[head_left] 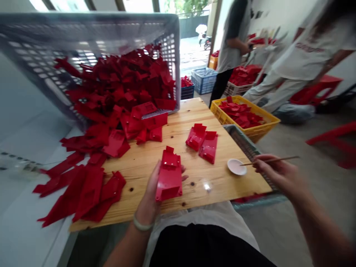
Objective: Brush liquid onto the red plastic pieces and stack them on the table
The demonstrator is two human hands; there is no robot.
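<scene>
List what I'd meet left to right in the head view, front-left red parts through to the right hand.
Front-left red parts, held red part in the left hand, pair of red parts, white dish, right hand with a thin stick.

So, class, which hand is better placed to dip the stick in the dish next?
Probably the right hand: it holds the stick, with the tip at the dish. The left hand is farther from the dish and holds a red part.

Grey floor [292, 142], white wall [283, 15]; wooden table [178, 128], red stool [329, 82]; daylight through opening [190, 53].
</scene>
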